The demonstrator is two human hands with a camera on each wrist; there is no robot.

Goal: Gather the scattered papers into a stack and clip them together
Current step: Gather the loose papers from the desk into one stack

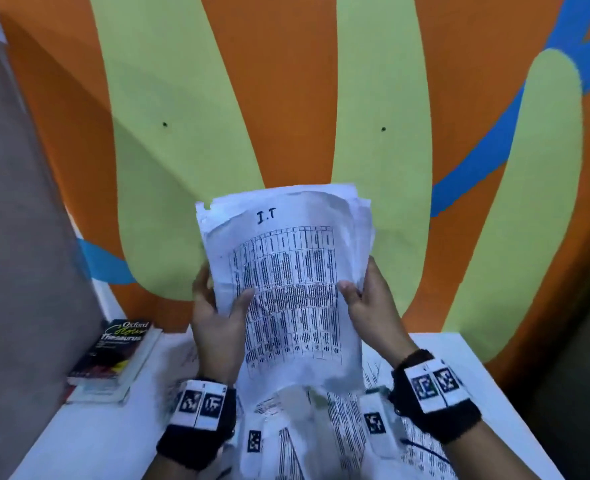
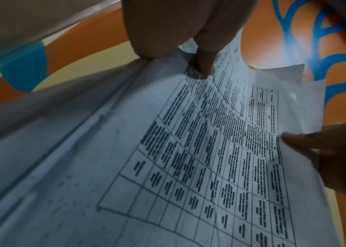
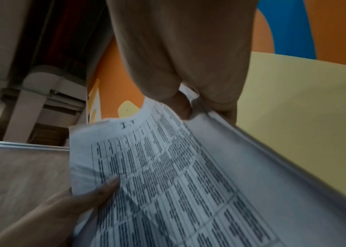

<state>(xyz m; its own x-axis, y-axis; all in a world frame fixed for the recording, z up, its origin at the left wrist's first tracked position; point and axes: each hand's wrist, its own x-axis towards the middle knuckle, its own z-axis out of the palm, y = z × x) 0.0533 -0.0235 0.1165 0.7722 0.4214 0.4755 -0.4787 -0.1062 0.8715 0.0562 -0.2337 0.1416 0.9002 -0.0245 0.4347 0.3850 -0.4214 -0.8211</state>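
A stack of white papers [image 1: 293, 271] with a printed table and "I.T" on the top sheet stands upright above the table. My left hand [image 1: 217, 306] grips its left edge, thumb on the front and fingers behind. My right hand [image 1: 363, 296] pinches the right edge the same way. In the left wrist view my left thumb presses the stack of papers [image 2: 210, 150]. The right wrist view has the right thumb on the stack's [image 3: 167, 175] edge. More printed sheets [image 1: 342, 431] lie flat on the white table [image 1: 106, 438] below. No clip shows in any view.
Several books, an Oxford thesaurus [image 1: 117, 351] on top, lie piled at the table's left back corner. An orange, green and blue painted wall [image 1: 286, 98] rises right behind the table. A grey partition [image 1: 16, 237] stands at the left.
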